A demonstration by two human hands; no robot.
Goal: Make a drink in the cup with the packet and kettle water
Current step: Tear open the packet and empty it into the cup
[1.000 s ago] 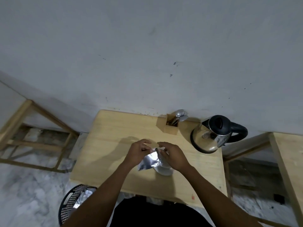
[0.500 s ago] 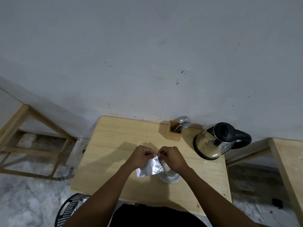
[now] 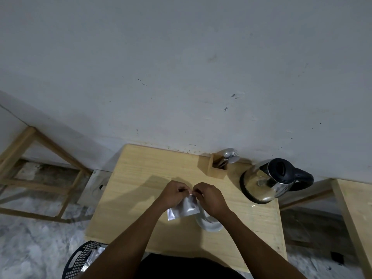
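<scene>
A silver foil packet (image 3: 184,208) hangs between my hands above the wooden table (image 3: 141,178). My left hand (image 3: 174,195) pinches its top edge from the left, and my right hand (image 3: 209,197) pinches the same edge from the right, fingertips almost touching. A white cup (image 3: 209,223) stands on the table just below and right of the packet, mostly hidden by my right hand and wrist. The steel kettle (image 3: 267,182) with its black lid and handle sits at the table's far right corner.
A wooden holder (image 3: 217,167) with spoons stands against the wall left of the kettle. A black perforated basket (image 3: 82,258) with foil in it sits on the floor at the lower left. Wooden frames flank the table on both sides.
The view has tilted up slightly, so the table sits lower in frame. My hands have closed together on the packet's top edge, and the packet now hangs more upright.
</scene>
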